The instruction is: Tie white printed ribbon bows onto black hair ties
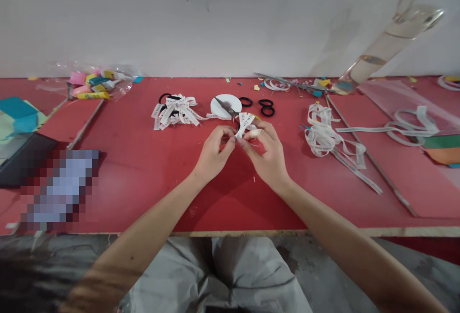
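Both my hands meet over the middle of the red table, pinching a white printed ribbon point(246, 122) that is folded into a small loop. My left hand point(216, 149) closes thumb and finger on its lower end. My right hand point(265, 152) grips the same ribbon from the other side, with a pale wrap on one finger. Just beyond lie a pair of scissors point(226, 107), a white round spool point(220, 99) and black hair ties point(266, 107). Left of these sits a pile of printed ribbon bows point(176, 111) with black bands among them.
Loose ribbon point(319, 131) lies in a tangle on the right. A clear water bottle point(384, 47) leans against the wall. At left are a phone point(64, 186), a dark case point(27, 157) and a plastic bag of glue tubes point(95, 83). The table's edge point(244, 233) runs before my lap.
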Demonstrator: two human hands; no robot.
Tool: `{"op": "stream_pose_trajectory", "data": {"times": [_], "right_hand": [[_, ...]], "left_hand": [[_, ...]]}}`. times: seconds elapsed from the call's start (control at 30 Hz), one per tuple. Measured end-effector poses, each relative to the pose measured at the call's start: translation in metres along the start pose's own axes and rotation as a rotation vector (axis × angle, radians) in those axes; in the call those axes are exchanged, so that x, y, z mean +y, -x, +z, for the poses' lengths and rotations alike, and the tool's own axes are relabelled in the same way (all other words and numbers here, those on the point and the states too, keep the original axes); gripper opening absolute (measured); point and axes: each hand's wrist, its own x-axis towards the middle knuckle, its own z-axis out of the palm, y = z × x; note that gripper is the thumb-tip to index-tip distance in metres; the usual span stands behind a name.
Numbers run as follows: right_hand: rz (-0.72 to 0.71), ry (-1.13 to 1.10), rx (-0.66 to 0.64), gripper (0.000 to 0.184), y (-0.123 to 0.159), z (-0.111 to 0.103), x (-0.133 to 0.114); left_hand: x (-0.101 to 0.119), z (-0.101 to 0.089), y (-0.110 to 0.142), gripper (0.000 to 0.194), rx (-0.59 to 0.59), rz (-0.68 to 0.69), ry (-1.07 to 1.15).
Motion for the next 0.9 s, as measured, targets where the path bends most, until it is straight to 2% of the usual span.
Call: {"op": "stream_pose_trajectory", "data": {"times": [0.23, 0.57, 0.7, 0.8, 0.9], "right_hand": [[0.031, -0.065, -0.055, 0.015, -0.002, 0.000, -0.002], [0.071, -0.140, -0.093, 0.013, -0.002, -0.002, -0.003], [0.109, -0.205, -0.108, 0.015, -0.001, -0.002, 0.001], [0.123, -0.247, -0.116, 0.016, -0.001, -0.001, 0.003], [0.109, -0.244, -0.122, 0.014, -0.001, 0.000, 0.002]], "left_hand": [[0.000, -0.002, -0.002, 0.009, 0.019, -0.147, 0.162], [0.006, -0.004, -0.002, 0.021, -0.065, -0.146, 0.036], [0.002, -0.003, -0.003, 0.025, -0.106, -0.201, 0.157], [-0.004, -0.002, -0.003, 0.026, -0.081, -0.240, 0.273], [-0.007, -0.003, -0.003, 0.026, -0.066, -0.230, 0.269]]}}
